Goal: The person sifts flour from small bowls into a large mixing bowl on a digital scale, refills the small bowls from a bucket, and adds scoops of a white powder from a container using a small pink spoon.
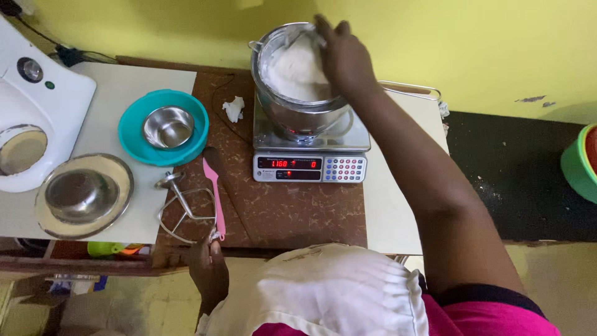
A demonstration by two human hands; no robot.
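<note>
The steel mixing bowl [298,81] of white dough sat on the digital scale [310,163], upper centre of the frame. My right hand [343,57] reached into it, fingers together on the dough. At bottom centre my left hand [208,269] rested at the table [280,205] edge, fingers curled by the pink spatula [215,193] and beater [183,208].

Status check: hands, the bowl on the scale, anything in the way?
Right hand inside mixing bowl of white dough on scale. Left hand at pink spatula. Nothing blocking.

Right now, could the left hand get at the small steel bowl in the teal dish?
Probably yes: the left hand holds the pink spatula at the table's edge, and only the mixer beater lies before the small steel bowl.
</note>
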